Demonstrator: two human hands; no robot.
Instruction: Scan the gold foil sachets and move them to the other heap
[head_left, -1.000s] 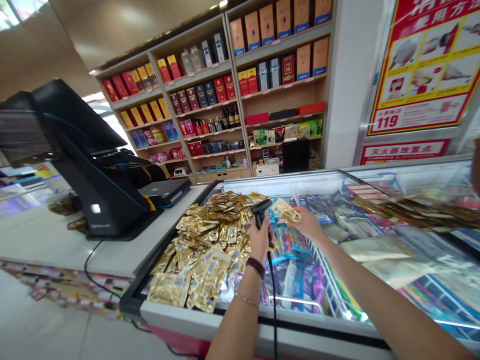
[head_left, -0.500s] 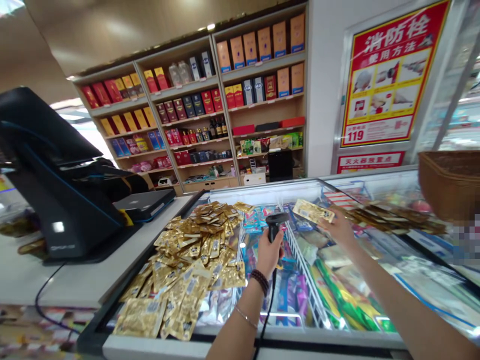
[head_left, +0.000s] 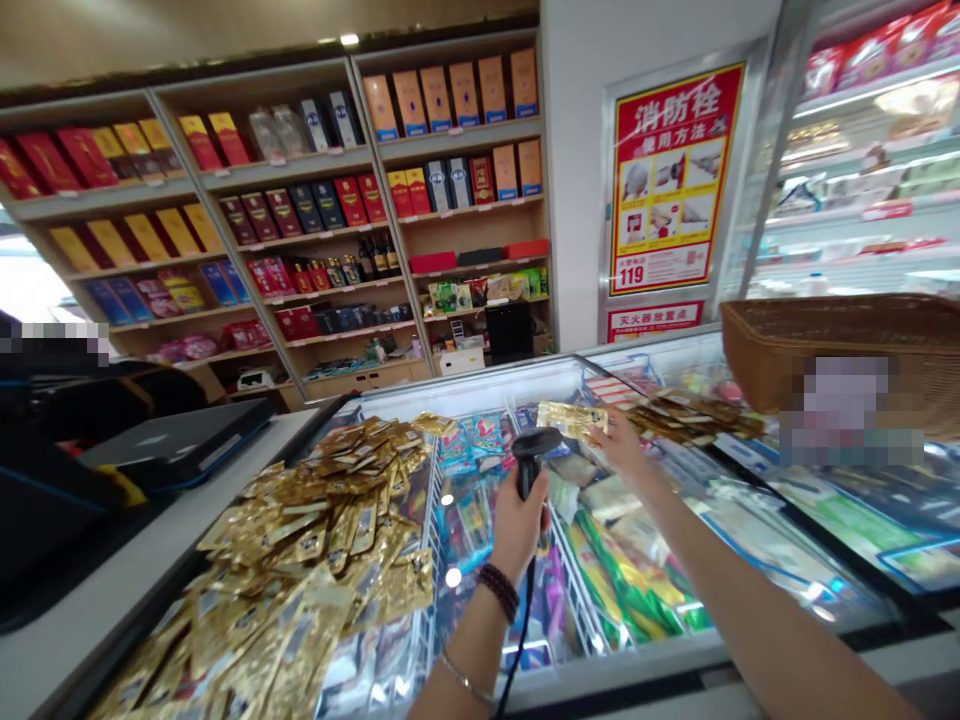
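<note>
Wrapped round the handle of a black corded scanner (head_left: 534, 446) is my left hand (head_left: 516, 522), a dark beaded bracelet on its wrist. My right hand (head_left: 621, 446) pinches the right end of a gold packet (head_left: 571, 419), held up just right of the scanner head. A large heap of gold packets (head_left: 322, 530) lies on the glass freezer top to the left of my left hand. Beyond my right hand, a smaller pile of gold packets (head_left: 682, 416) rests on the glass.
Frozen goods in wire baskets (head_left: 592, 620) show through the glass. A brown woven basket (head_left: 772, 345) stands at the right. On the left counter (head_left: 247, 450) sits a flat black device (head_left: 176, 440). Shelves of boxed goods (head_left: 315, 235) line the back.
The view has turned to the right, so the shelves and heap sit further left and more of the woven basket shows. Both hands keep their holds; the gold packet is nearer the scanner head.
</note>
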